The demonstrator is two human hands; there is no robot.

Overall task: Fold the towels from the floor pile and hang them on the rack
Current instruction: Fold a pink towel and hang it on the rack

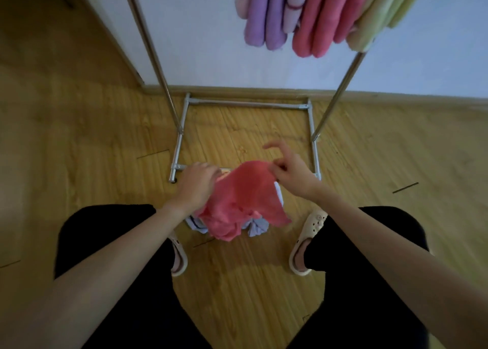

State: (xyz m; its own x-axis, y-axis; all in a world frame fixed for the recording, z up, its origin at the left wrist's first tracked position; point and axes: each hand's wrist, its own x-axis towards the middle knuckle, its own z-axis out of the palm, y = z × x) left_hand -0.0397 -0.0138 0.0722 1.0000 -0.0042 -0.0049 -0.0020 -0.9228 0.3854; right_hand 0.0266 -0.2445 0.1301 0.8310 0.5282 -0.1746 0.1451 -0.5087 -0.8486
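Note:
A coral-red towel (243,195) hangs crumpled between my hands, just above the floor pile. My left hand (196,183) grips its left edge with curled fingers. My right hand (286,170) pinches the upper right edge, its other fingers spread. Beneath the red towel lie pale blue and white towels of the pile (257,227), mostly hidden. The metal rack (343,84) stands ahead against the wall. Folded purple, pink-striped, red (320,18) and pale green towels hang from its top at the upper right.
The rack's base frame (248,103) forms a rectangle on the wooden floor in front of my feet. My feet in cream slippers (306,243) stand either side of the pile. A white wall and skirting board run behind the rack.

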